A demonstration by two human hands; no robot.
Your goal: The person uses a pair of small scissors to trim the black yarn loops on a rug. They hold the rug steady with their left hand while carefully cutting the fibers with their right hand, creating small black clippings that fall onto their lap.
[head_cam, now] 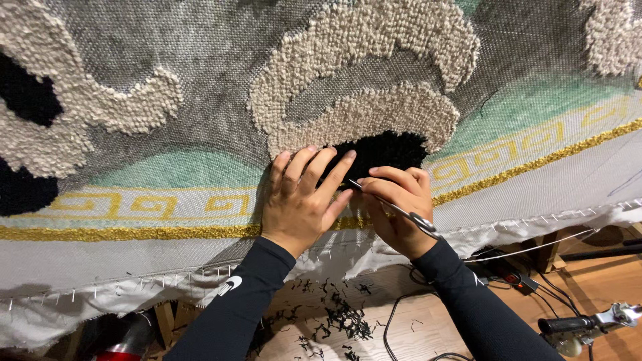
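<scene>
Against the stretched rug cloth (200,100), my right hand (394,207) is clamped around small scissors (391,206), their tips pointing at the black tuft patch (388,150) just above my fingers. My left hand (301,200) holds nothing, lying flat with fingers spread on the cloth beside that patch, touching it. Cream looped pile (361,67) arches over the black. Below my wrists runs a gold border (120,232), and black yarn clippings (341,321) litter the wooden floor (414,314)

The left hand (301,200) lay flat on the stretched rug cloth (200,120), just left of the right hand (398,207), which held scissors (394,208). Yarn clippings (334,321) lay on the floor (428,314) below; cables (401,327) ran beside them, to the right.
</scene>
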